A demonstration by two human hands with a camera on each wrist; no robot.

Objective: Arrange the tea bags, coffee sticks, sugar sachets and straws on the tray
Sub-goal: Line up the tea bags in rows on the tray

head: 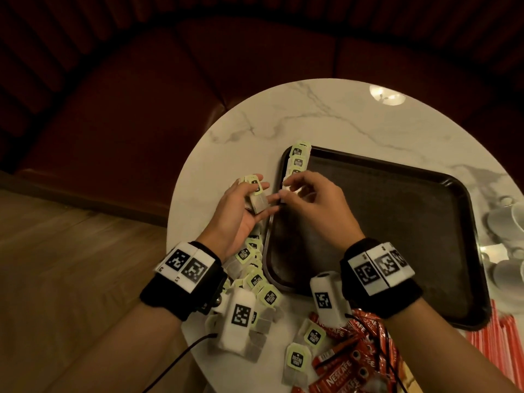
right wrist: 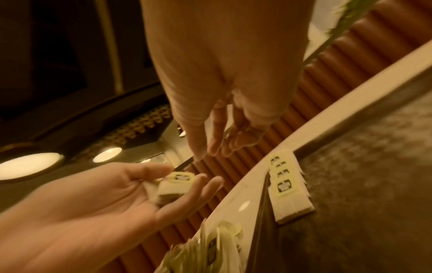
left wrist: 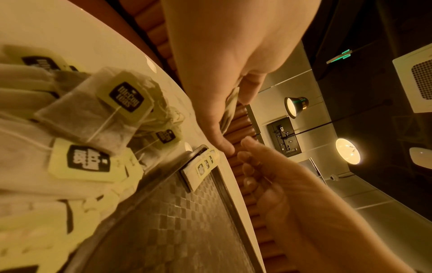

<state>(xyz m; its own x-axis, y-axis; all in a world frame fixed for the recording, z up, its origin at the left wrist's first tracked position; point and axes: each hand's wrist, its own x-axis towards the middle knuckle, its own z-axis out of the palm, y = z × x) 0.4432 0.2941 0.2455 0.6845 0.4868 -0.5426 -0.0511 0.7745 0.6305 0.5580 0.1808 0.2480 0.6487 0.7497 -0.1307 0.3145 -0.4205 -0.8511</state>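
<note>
My left hand (head: 255, 194) is palm up just left of the dark tray (head: 397, 222) and holds a small stack of tea bags (head: 256, 201) with green tags, thumb on top. My right hand (head: 286, 191) hovers over the tray's left rim, its fingertips close to that stack; its fingers (right wrist: 217, 146) hang loosely and nothing shows between them. A neat row of tea bags (head: 299, 160) lies in the tray's far left corner, also visible as a row of tea bags (right wrist: 285, 186) in the right wrist view. The other tea bags (head: 255, 276) lie heaped left of the tray.
Red coffee sticks (head: 346, 361) are piled at the table's near edge, and striped straws (head: 493, 336) lie right of the tray. White cups (head: 507, 222) stand at the far right. The round marble table (head: 283, 114) ends just left of my left hand; a dark sofa curves behind.
</note>
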